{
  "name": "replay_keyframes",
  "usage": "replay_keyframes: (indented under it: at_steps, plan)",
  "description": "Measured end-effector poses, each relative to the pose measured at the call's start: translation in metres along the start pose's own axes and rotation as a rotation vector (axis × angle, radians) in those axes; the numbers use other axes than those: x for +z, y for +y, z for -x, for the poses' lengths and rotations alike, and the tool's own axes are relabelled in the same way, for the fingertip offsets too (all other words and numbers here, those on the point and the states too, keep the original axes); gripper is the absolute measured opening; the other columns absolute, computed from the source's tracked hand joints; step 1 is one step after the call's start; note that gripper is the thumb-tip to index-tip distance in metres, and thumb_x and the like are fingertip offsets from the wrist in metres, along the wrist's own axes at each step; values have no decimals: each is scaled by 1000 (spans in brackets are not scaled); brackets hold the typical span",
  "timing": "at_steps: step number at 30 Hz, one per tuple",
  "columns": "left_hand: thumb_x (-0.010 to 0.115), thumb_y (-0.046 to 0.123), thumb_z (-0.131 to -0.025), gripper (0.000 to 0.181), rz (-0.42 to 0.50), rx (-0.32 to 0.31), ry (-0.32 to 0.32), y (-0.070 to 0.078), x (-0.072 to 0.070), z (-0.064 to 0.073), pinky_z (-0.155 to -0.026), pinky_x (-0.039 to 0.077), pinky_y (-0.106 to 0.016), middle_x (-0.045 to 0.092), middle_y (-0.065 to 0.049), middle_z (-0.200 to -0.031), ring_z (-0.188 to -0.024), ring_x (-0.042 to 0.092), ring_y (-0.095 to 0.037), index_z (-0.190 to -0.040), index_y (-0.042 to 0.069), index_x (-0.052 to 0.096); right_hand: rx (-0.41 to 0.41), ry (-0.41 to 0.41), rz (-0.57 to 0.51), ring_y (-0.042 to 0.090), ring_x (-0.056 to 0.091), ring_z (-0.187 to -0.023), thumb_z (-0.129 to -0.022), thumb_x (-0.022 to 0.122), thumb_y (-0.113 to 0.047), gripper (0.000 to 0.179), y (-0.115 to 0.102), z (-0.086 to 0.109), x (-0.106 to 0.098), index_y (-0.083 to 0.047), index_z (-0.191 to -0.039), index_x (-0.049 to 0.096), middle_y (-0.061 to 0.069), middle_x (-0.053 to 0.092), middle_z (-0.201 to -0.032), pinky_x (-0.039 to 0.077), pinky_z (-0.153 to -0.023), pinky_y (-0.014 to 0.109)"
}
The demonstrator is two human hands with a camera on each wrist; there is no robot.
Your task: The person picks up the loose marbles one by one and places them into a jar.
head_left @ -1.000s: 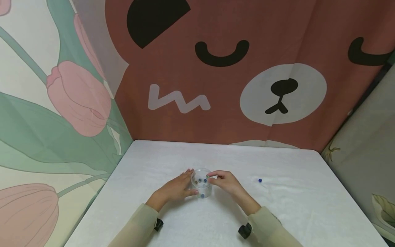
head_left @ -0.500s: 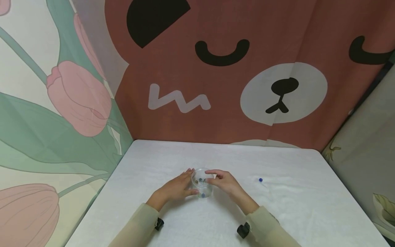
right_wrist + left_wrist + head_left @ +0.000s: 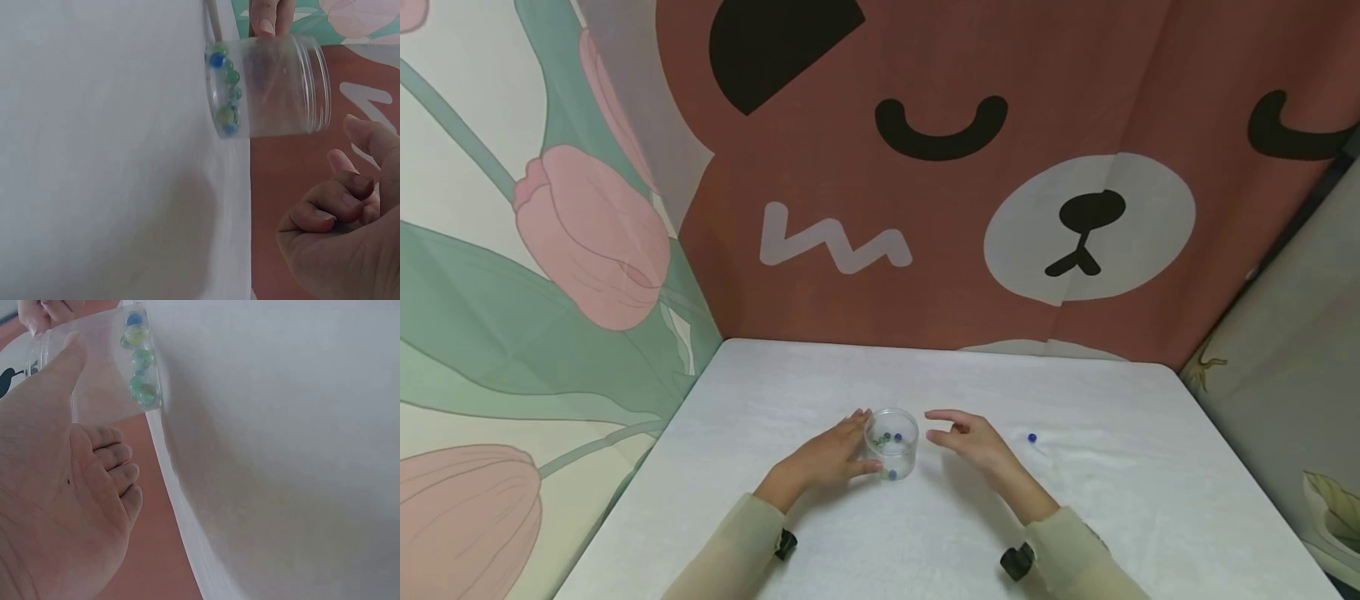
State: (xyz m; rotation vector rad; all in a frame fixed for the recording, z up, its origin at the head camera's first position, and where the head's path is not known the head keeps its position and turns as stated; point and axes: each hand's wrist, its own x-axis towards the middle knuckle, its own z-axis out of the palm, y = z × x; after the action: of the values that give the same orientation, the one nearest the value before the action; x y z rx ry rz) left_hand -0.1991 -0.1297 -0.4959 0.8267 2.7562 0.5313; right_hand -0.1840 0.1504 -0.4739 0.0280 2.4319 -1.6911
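Observation:
A clear plastic jar [image 3: 907, 463] stands upright on the white table, its top uncovered. Several glass marbles [image 3: 232, 77], green, blue and yellowish, lie on its bottom. My left hand [image 3: 825, 455] holds the jar from the left, the thumb at the near side and fingers at the far side. To the right of the jar is my right hand [image 3: 977, 443], apart from it and holding nothing. Its thumb and index finger are spread, while the other fingers bend in, as the right wrist view shows. One dark blue marble [image 3: 1032, 437] lies on the table right of that hand.
A white cloth covers the table [image 3: 1120, 517]. Behind it hangs a brown curtain [image 3: 820, 300] with a bear print, and a tulip-print curtain [image 3: 475, 358] is at the left. A pale curtain [image 3: 1285, 333] hangs along the right side.
Half a second ago my right hand was over the jar's rim; now it has drawn back right. Marbles in the jar have shifted. My left hand stays at the jar.

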Motion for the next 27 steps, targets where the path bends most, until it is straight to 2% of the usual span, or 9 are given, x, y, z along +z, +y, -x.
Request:
replay_keyframes:
  at_steps: [5, 10, 19, 27]
  plan:
    - [54, 65, -96, 96, -10, 11, 5, 0, 0, 1, -126, 20, -44, 21, -13, -168, -156, 17, -27, -161, 3, 22, 17, 24, 16, 17, 42, -71, -88, 81, -26, 40, 8, 2, -16, -12, -125, 73, -1, 43, -69, 36, -64, 29]
    - [52, 68, -95, 97, -7, 6, 5, 0, 0, 1, -126, 21, -44, 20, -13, -168, -156, 17, -27, -161, 4, 21, -6, 30, 36, 14, 40, -65, -88, 81, -26, 43, 19, 2, -33, -9, -126, 71, -4, 42, -64, 34, -60, 25]
    - [53, 68, -94, 98, 3, -2, -6, -2, 0, 1, -126, 21, -45, 20, -15, -168, -155, 17, -28, -161, 4, 21, 16, 58, 137, 15, 42, -70, -89, 79, -25, 44, 33, 3, -60, -10, -130, 70, -3, 44, -66, 36, -62, 27]
    - [52, 69, -94, 99, -7, -7, -13, -2, 1, -1, -126, 20, -44, 20, -12, -168, -156, 16, -27, -161, 4, 20, 46, 45, 244, 15, 42, -65, -89, 79, -29, 52, 46, 1, -83, -12, -136, 65, -2, 47, -68, 34, -54, 26]
